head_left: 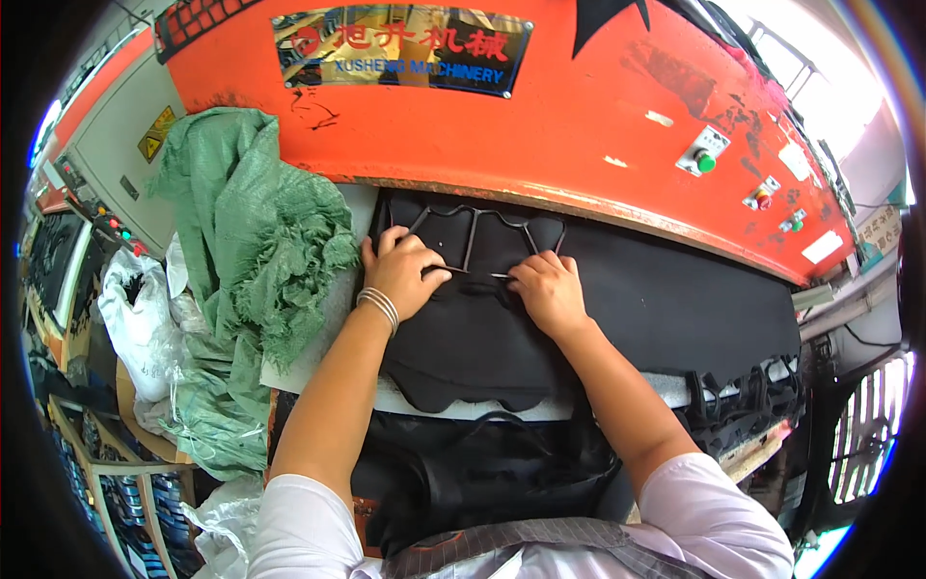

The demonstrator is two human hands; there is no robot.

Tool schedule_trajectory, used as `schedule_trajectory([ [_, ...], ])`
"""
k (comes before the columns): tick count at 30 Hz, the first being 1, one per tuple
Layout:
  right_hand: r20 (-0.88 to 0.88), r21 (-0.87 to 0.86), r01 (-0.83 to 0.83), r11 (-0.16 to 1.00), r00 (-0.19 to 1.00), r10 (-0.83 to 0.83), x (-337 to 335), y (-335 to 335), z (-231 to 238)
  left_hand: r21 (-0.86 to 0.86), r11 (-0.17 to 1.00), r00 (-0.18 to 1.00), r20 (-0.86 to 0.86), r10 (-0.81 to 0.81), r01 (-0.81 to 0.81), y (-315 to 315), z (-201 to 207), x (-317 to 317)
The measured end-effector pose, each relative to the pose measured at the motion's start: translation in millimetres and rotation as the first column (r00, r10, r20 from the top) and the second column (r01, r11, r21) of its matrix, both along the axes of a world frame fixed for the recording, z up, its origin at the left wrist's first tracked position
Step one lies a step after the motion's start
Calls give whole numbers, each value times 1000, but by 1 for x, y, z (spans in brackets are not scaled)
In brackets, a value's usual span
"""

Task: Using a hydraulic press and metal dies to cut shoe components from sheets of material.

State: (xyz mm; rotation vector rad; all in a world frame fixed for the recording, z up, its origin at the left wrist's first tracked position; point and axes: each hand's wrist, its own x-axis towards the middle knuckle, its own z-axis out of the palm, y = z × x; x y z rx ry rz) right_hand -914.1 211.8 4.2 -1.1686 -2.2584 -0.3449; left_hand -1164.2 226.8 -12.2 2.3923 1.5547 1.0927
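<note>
From the head camera, we look down at two bare hands over a black sheet (694, 299) spread on a pale work surface (318, 352). A thin, dark metal frame (470, 241) of bent strips lies on the sheet's far left part, close below the front of an orange machine (434, 125).

The left hand (403, 271), with silver bangles (378, 307) at its wrist, is at the frame's left part; we see its thumb and forefinger pinched on a strip, the other fingers bent and slightly apart. The right hand (547, 288) is at the frame's right part, its fingers curled together and clamped on another strip, whose shiny end points toward the left hand. The two hands are apart, with the middle of the frame between them.

Nearer to us, the black material ends in a wavy edge; narrow black scraps (743, 400) hang at the surface's right edge. A crumpled green woven sack (231, 241) drapes left of the sheet, beside a white bag (137, 323). On the machine's right side we find a green button (706, 162) and a red one.
</note>
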Motion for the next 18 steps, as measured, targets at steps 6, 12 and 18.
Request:
schedule_trajectory([
  [6, -148, -83, 35, 996, 988, -47, -5, 3, -18, -224, 974, 999, -2, 44, -43, 5, -3, 4],
  [12, -226, -62, 23, 998, 973, -36, -7, 7, -21, -93, 995, 992, 126, -8, 19, 13, -12, -1],
  [18, -2, -179, 78, 981, 997, -80, -3, 13, -6, -36, 999, 997, 67, 39, -37, 17, -13, 4],
])
